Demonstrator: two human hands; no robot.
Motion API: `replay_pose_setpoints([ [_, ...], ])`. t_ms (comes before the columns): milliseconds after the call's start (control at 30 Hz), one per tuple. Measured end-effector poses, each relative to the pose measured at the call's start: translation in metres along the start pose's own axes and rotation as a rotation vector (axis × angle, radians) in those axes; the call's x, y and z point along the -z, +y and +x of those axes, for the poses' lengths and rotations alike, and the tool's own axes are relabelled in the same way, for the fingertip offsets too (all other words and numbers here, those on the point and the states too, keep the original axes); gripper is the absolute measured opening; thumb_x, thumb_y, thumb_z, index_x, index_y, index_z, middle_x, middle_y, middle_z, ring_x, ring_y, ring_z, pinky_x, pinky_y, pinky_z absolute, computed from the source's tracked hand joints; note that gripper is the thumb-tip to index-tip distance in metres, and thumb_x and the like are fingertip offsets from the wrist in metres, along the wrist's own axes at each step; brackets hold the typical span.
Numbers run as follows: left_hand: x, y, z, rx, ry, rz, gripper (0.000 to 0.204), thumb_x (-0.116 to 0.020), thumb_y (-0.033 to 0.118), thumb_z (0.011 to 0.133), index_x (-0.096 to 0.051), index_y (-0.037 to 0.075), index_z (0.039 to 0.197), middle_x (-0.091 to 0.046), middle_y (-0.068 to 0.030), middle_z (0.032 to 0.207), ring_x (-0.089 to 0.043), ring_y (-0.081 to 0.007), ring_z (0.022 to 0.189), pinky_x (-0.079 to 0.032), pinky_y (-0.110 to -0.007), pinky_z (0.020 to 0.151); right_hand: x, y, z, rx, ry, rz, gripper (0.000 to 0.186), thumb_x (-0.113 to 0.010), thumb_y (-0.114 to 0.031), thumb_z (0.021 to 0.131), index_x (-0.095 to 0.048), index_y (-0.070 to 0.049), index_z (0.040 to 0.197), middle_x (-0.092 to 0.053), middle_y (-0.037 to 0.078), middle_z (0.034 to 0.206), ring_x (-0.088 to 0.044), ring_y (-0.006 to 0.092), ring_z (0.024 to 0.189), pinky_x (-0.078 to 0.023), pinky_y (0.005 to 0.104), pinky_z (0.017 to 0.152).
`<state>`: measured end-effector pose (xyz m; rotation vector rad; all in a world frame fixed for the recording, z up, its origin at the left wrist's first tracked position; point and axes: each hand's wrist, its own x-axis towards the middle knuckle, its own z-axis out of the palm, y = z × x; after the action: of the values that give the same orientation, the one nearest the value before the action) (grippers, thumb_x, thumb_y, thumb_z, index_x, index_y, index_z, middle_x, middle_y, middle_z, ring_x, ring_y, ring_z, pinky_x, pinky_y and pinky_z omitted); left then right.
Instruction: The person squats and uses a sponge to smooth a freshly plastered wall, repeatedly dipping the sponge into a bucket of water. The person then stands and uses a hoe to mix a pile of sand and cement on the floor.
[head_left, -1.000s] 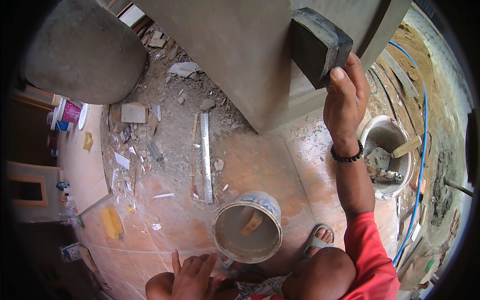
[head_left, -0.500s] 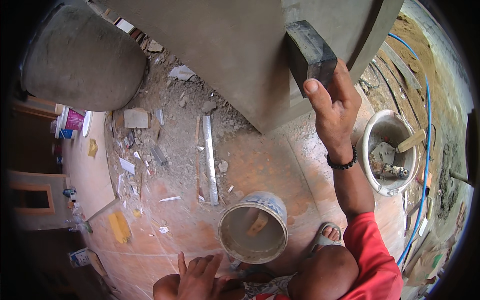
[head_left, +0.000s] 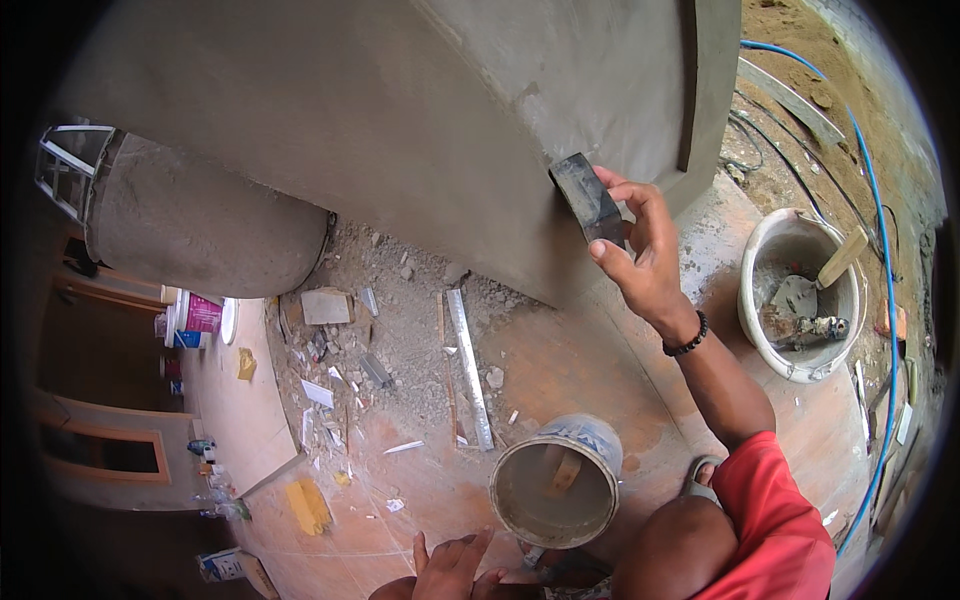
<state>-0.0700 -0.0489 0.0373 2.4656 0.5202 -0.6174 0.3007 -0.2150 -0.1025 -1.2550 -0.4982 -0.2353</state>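
My right hand grips a dark rectangular block between thumb and fingers. One face of the block is toward the smooth grey plastered wall, at or very near its surface, close to where a darker and a lighter patch meet. My left hand rests low at the bottom edge by my knee, fingers stretched out and nothing in it. Just right of it stands a pail of cloudy water with a wooden-handled tool partly in it.
A white bucket holding a trowel and a brush stands at right, beside a blue hose. Rubble, a metal strip and a yellow sponge-like piece lie on the floor. A round grey column stands at left.
The view has shifted, with more wall showing. My right hand, still holding the block, has come lower along the wall, and the block is tilted differently. My left hand stays near my knee.
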Motion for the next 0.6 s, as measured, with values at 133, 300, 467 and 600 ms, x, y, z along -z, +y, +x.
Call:
replay_pose_setpoints([
  [133,-0.009,-0.016,-0.007,-0.003,0.018,-0.236,0.052,-0.052,0.018,0.097,-0.04,0.006,0.146,-0.039,-0.0133,0.15,-0.036,-0.0288,0.139,-0.035,-0.044,0.113,0.0,-0.002,-0.001,-0.013,-0.001,0.07,0.06,-0.074,-0.011,0.079,-0.045,-0.006,0.131,-0.046,0.017,0.139,-0.05,0.0238,0.124,-0.051,0.0336,0.087],
  [300,-0.015,-0.029,-0.018,0.051,0.043,-0.535,0.051,-0.051,0.019,0.1,-0.038,0.005,0.147,-0.037,-0.0134,0.151,-0.034,-0.028,0.141,-0.036,-0.044,0.113,-0.007,-0.022,0.002,0.066,0.169,0.115,0.062,-0.078,-0.008,0.076,-0.046,-0.007,0.129,-0.042,0.013,0.136,-0.047,0.0222,0.125,-0.05,0.0317,0.086],
  [467,-0.011,-0.031,-0.011,-0.328,0.091,0.125,0.053,-0.06,0.007,0.094,-0.043,0.001,0.143,-0.04,-0.0162,0.148,-0.038,-0.0292,0.137,-0.039,-0.044,0.11,-0.04,-0.038,0.01,0.32,0.182,-0.254,0.062,-0.078,-0.007,0.067,-0.05,-0.009,0.122,-0.038,0.021,0.135,-0.045,0.0369,0.123,-0.041,0.0462,0.101],
  [600,-0.014,-0.012,-0.022,0.235,0.088,-0.951,0.054,-0.061,0.004,0.093,-0.044,0.002,0.143,-0.04,-0.0153,0.147,-0.038,-0.0281,0.137,-0.04,-0.042,0.109,-0.064,-0.055,0.026,0.386,0.293,-0.217,0.06,-0.077,-0.006,0.067,-0.053,-0.01,0.122,-0.039,0.022,0.135,-0.042,0.0388,0.125,-0.041,0.0478,0.101],
])
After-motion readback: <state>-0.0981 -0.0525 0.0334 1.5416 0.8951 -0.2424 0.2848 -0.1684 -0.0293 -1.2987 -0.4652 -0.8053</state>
